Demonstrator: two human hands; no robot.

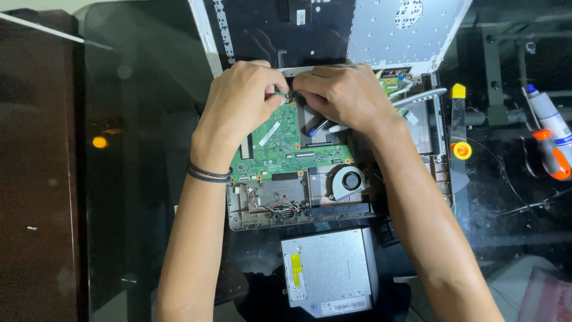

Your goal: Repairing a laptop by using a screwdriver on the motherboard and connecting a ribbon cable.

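The left hand (241, 104) and right hand (345, 95) cover the far edge of the green circuit board (280, 143), and the small part pinched between their fingers (275, 89) is too small to tell. The top edge cuts off the upturned keyboard panel (381, 36). The right edge crops the white bottle (551, 119). The label on the silver disc drive (330, 271) is unreadable.

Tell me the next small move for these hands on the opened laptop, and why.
Probably ease the small dark piece free with a gentle pull. Both the left hand and right hand pinch together at the top edge of the green circuit board, which sits in the open laptop base. What exactly the fingertips hold is too small to tell.
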